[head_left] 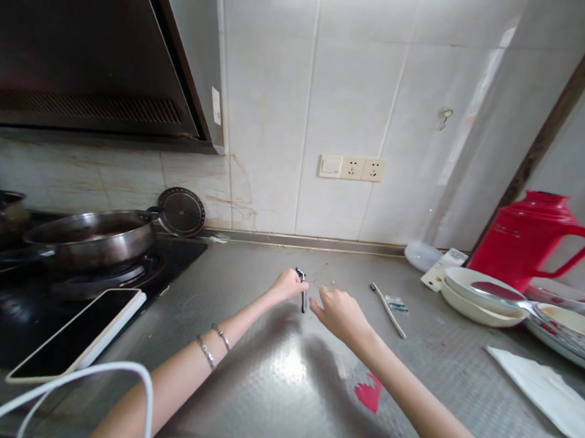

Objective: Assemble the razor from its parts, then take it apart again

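A grey, dimpled metal countertop carries a slim, white-handled brush with a dark head, a small printed packet just beside it, a torn bright-pink scrap, a flat white sheet and two stacked whitish bowls near a red, handled flask.

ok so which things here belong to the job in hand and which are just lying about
In the job:
- small tool, in the left hand
- perhaps the brush and small packet, lying right of the right hand

Apparently just lying about:
- phone
- pan
- red flask
- bowls
- red scrap
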`<state>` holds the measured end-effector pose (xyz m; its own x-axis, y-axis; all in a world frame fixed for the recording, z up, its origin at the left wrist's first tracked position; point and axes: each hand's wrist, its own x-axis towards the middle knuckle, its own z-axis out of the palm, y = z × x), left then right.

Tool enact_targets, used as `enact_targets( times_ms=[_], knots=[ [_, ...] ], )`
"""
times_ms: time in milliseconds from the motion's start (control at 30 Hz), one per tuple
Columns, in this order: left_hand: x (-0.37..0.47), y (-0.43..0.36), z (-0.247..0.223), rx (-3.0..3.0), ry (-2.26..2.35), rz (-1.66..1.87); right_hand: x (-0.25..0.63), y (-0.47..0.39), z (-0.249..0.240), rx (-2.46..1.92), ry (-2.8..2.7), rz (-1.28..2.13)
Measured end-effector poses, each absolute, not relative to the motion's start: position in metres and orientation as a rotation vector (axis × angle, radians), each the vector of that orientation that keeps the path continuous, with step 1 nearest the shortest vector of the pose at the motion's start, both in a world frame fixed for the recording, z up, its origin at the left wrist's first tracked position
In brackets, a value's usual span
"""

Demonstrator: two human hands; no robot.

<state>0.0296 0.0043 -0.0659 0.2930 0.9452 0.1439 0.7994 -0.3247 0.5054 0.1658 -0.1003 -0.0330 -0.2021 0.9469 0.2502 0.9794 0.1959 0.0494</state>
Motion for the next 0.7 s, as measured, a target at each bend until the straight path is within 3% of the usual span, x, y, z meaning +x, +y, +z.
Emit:
enact_targets(
  times_ms=[433, 700],
  knots=[
    [-0.007, 0.051, -0.083, 2.265, 1.75, 0.353, 0.314, -0.075, -0.058, -2.354, -1.995, -0.085],
    [-0.006, 0.056, -0.083, 2.208, 1.839, 0.311, 0.349, -0.068, -0.071, -2.409, -2.008, 0.042]
  ],
)
